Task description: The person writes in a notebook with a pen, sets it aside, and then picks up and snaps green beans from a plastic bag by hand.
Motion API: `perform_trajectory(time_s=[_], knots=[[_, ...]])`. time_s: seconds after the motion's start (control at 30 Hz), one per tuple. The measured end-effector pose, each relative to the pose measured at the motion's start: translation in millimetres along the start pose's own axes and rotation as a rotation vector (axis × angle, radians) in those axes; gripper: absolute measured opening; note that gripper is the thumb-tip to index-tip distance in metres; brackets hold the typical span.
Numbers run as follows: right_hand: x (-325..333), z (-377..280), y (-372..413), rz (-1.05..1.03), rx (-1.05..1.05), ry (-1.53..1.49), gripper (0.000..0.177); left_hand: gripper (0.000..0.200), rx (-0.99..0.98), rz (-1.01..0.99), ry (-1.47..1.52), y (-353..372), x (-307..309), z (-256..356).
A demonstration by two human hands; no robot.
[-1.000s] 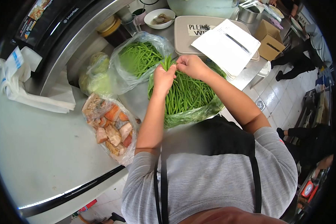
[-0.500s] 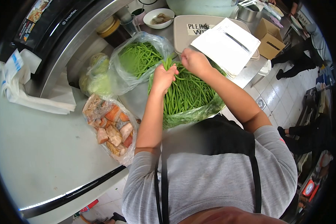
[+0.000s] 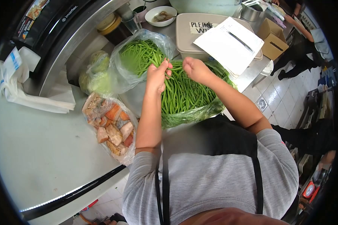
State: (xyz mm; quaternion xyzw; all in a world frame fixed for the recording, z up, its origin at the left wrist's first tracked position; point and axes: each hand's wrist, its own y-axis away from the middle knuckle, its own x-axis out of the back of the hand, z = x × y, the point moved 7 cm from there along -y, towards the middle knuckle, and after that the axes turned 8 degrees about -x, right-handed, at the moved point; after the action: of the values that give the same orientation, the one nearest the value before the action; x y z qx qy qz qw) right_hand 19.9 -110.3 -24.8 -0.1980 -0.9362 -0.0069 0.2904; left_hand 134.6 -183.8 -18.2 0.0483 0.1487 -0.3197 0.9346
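My left hand is closed around a few long green beans, at the gap between two bags. Their upper ends reach toward the beans in the clear plastic bag on the left. Below and to the right, a fuller green-tinted bag holds a thick heap of green beans. Over the far side of that heap is my right hand, its fingers curled in. Whatever those fingers hold, if anything, is hidden.
A bag of cut meat or fish chunks and a bag of pale green vegetables lie to the left. Papers with a pen rest on a lidded bin. Behind are a white bowl and a cardboard box. Another person stands right.
My left hand has shifted slightly left, and its beans now lean toward the left bag. My right hand has dropped a little closer to the heap. The person at right has an arm stretched out.
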Motion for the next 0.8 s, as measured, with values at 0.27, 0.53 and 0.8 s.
perform_trajectory(time_s=[0.27, 0.53, 0.8], knots=[[-18, 19, 10, -0.298, -0.416, -0.654, 0.025, 0.008, 0.091, -0.041, 0.525, -6, 8, -7], [-25, -8, 11, -0.419, -0.151, -0.449, 0.023, 0.009, 0.083, 0.016, 0.571, -10, 18, -9], [-64, -24, -3, -0.117, 0.361, 0.460, 0.019, 0.010, -0.017, 0.130, 0.363, -7, 42, 12]])
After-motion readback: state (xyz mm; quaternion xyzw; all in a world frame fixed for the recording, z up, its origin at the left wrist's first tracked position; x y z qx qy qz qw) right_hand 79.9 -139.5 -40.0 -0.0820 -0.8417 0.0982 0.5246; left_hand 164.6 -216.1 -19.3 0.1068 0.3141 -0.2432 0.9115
